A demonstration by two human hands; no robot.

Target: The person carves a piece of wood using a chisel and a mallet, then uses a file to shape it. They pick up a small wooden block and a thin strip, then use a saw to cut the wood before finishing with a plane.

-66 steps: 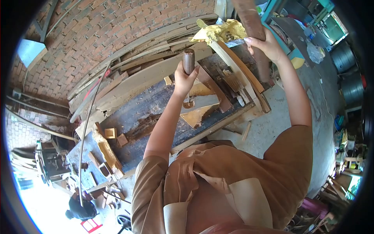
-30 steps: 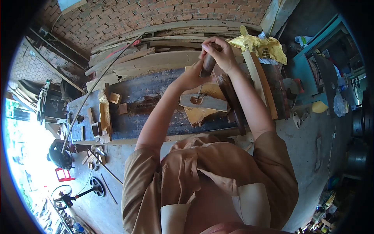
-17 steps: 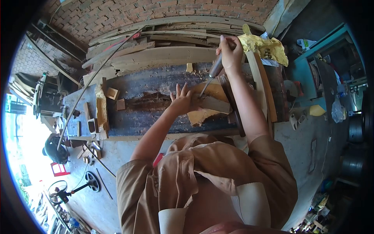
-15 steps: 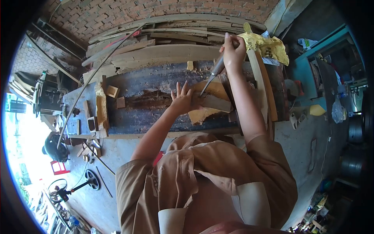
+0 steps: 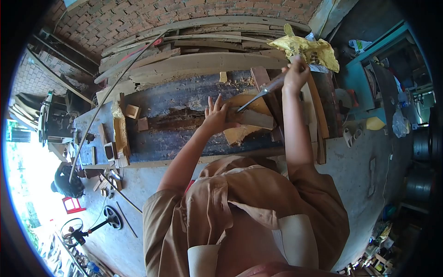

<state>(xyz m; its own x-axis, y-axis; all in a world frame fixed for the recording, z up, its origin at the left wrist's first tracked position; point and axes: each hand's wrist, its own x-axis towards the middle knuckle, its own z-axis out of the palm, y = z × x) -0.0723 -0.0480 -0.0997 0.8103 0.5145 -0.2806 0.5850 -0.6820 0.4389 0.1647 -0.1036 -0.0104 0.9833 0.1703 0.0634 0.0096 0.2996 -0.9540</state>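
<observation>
My right hand (image 5: 296,79) is wrapped round the handle of a chisel (image 5: 261,94). The long metal blade slants down to the left, its tip touching a yellowish wood piece (image 5: 251,102) on the dark slab. My left hand (image 5: 216,117) rests at the left end of this piece, fingers spread, close to the chisel tip. Just below the blade lies a grey-brown wood block (image 5: 257,120) on the yellowish wood. Left of my left hand runs a rough, brown broken groove (image 5: 177,119) in the dark slab (image 5: 161,142).
A yellow sack (image 5: 318,51) lies at the slab's back right, beside long boards (image 5: 318,108). Small wood blocks (image 5: 133,111) and a rough wood strip (image 5: 120,131) sit at the left. Stacked planks (image 5: 207,61) line the brick wall. Slippers (image 5: 353,137) lie on the floor.
My right hand has moved right and down, tipping the chisel to a flatter slant. The blade tip stays near the same spot. My left hand remains on the wood.
</observation>
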